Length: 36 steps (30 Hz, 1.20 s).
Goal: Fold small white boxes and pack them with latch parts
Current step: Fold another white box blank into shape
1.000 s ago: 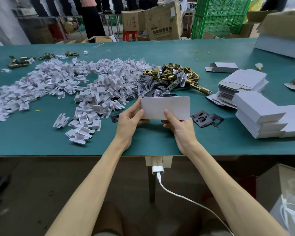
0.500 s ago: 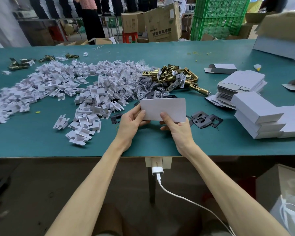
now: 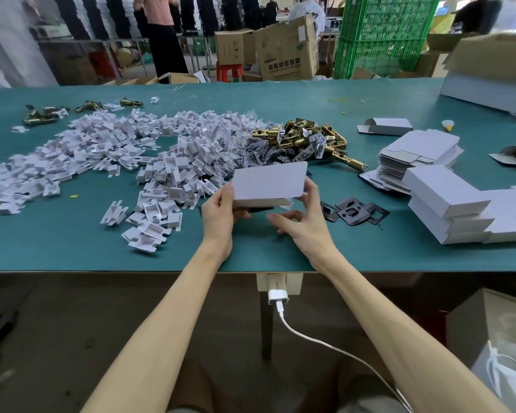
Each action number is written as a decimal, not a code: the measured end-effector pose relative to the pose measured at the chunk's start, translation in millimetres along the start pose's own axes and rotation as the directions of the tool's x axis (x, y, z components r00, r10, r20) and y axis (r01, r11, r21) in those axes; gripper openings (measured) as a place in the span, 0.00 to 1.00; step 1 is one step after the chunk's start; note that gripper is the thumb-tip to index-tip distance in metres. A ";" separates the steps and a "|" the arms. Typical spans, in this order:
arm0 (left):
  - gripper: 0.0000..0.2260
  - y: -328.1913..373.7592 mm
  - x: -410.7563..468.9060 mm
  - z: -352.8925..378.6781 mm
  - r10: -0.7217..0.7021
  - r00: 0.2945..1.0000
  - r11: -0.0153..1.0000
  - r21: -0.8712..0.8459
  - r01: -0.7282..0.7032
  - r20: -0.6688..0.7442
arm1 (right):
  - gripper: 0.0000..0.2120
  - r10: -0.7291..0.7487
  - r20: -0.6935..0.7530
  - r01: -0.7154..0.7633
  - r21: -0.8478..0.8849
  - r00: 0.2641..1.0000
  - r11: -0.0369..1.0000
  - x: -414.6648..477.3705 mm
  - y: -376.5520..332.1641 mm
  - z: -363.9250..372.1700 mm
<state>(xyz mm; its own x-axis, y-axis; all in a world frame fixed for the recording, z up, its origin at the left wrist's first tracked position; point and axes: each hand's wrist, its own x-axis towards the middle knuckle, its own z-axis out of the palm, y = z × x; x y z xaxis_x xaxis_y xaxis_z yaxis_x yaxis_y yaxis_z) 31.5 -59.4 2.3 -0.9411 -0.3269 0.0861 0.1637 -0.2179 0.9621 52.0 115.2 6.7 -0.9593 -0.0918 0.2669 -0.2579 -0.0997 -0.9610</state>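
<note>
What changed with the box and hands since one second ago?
The box has tipped back, so its near edge now shows. The right hand took its thumb off the front face and now holds the right end. The left hand still grips the left end.

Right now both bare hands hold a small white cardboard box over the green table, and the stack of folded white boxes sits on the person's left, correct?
Not quite. In the head view the left hand and right hand do hold the small white cardboard box over the green table, but the stack of folded white boxes sits on the person's right, not left.
</note>
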 end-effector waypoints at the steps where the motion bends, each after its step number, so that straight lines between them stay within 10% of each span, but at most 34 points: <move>1: 0.11 0.6 0.1 0.1 -0.002 1.000 1.000 -0.008 0.002 -0.012 | 0.41 -0.009 -0.013 0.010 0.011 1.000 1.000 0.1 -0.2 -2.0; 7: 0.13 -0.5 -5.4 0.8 0.052 0.995 0.981 0.180 -0.066 0.079 | 0.46 -0.003 0.113 -0.001 0.030 0.994 1.000 4.3 1.0 1.0; 14: 0.24 6.8 -15.3 8.4 0.040 0.987 0.940 0.328 -0.089 0.154 | 0.12 -0.022 0.076 0.025 -0.040 0.997 0.999 1.6 1.3 1.6; 29: 0.15 9.3 -14.6 8.5 0.062 0.932 0.979 0.160 -0.127 0.356 | 0.17 -0.011 0.026 0.014 -0.113 1.000 0.994 3.8 1.4 1.8; 36: 0.17 5.1 -10.2 7.0 0.047 0.975 0.985 0.153 -0.082 0.216 | 0.18 0.019 -0.059 -0.028 -0.161 0.998 0.987 6.0 3.2 -3.7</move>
<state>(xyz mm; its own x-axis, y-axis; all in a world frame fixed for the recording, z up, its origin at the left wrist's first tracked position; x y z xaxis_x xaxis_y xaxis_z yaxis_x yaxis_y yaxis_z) 39.8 -50.8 8.1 -0.9739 -0.1309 0.1852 0.1927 -0.0471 0.9801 45.0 118.1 5.0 -0.9692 -0.0349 0.2438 -0.2456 0.0636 -0.9673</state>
